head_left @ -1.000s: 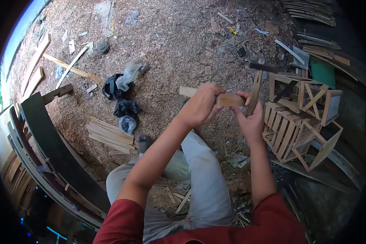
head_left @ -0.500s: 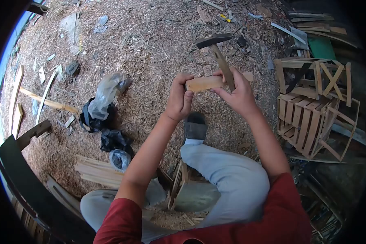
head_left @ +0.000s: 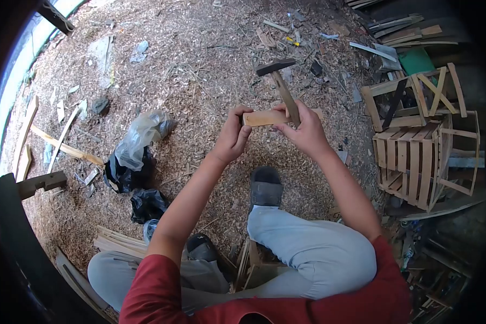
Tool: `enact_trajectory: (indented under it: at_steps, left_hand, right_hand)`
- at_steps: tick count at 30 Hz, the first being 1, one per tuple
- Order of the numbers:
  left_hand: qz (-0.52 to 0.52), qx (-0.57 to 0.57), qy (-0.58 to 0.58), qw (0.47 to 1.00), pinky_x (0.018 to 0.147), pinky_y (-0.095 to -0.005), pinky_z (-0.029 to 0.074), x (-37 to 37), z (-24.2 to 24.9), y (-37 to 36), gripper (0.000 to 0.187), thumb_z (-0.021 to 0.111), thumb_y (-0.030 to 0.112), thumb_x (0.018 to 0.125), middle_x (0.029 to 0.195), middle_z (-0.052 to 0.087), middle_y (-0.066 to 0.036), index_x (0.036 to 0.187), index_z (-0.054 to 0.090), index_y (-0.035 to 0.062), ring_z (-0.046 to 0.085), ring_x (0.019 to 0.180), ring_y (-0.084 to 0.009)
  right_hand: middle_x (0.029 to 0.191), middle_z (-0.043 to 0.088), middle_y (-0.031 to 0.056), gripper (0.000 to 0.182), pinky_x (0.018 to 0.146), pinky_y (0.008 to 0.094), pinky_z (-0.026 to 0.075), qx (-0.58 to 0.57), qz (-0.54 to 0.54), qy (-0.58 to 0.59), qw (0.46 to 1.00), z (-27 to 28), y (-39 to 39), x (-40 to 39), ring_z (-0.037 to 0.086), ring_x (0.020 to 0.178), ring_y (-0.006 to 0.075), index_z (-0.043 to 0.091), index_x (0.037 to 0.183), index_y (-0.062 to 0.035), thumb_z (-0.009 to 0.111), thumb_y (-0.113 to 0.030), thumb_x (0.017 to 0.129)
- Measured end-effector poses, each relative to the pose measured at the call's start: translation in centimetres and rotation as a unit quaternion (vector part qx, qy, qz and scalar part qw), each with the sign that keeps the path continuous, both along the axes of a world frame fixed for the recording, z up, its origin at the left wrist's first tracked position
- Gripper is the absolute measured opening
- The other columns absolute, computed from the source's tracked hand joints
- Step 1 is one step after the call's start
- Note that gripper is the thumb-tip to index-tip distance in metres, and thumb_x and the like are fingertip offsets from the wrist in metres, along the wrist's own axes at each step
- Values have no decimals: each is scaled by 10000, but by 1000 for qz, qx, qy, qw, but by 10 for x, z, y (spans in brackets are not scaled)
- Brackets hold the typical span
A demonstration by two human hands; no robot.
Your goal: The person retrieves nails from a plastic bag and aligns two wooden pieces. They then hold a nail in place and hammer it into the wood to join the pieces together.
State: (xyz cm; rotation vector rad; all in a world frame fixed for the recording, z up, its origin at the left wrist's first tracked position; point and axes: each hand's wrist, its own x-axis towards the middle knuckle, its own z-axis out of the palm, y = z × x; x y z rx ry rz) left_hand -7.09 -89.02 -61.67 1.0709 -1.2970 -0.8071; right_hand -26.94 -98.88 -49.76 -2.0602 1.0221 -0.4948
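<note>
1. While both arms reach forward from the red sleeves, the left hand [head_left: 233, 135] closes its fingers around the left end of a short wooden slat [head_left: 265, 117], thumb on the near face, wrist bent slightly upward.
2. The slat lies roughly level in the air between the two hands, above the sawdust-covered ground [head_left: 200, 65] and ahead of the person's dark shoe [head_left: 265, 187].
3. The right hand [head_left: 305, 131] is curled shut around the slat's right part and also grips the wooden handle of a hammer [head_left: 279, 81]; the handle rises from the fist, tilted a little to the left, with the dark head at the top.
4. The right forearm runs diagonally down to the elbow over the grey trouser leg [head_left: 308, 248].
5. Well to the right stand stacked wooden crates [head_left: 421, 146].
6. To the left lie black and clear plastic bags [head_left: 135, 151], and near the left knee a bundle of thin slats [head_left: 119, 243].
</note>
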Motion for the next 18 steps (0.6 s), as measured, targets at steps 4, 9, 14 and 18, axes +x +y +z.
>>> enact_trajectory:
  at_steps: [4,9,14,18]
  left_hand:
    - [40,-39,12,998,1064,-393,444,-7,6,0,451,505,286,1093,1280,573,-163,1417,440,-21,572,1201,-273]
    - [62,-48,2,997,1079,-379,425,-12,12,1,454,477,311,1096,1279,566,-159,1399,472,-26,558,1201,-266]
    - [67,-41,3,997,1066,-369,427,-15,5,-5,439,490,302,1087,1253,568,-151,1381,481,-23,562,1182,-259]
    - [75,-59,-15,995,1058,-371,434,-13,5,-8,449,507,325,1080,1255,569,-153,1368,488,-20,566,1180,-257]
  right_hand:
    - [1089,738,136,429,883,442,550,-43,17,2,999,0,0,2,719,1049,335,642,1165,-50,869,-187,828]
    - [1077,735,151,411,881,461,543,-39,3,10,999,-1,9,-4,711,1043,366,636,1151,-42,858,-181,834]
    - [1078,734,157,408,874,471,536,-32,0,-8,999,-8,-1,-6,710,1028,377,633,1143,-38,856,-183,833]
    - [1063,732,158,384,867,480,532,-23,15,17,999,1,-5,-4,706,1021,384,627,1121,-40,847,-171,835]
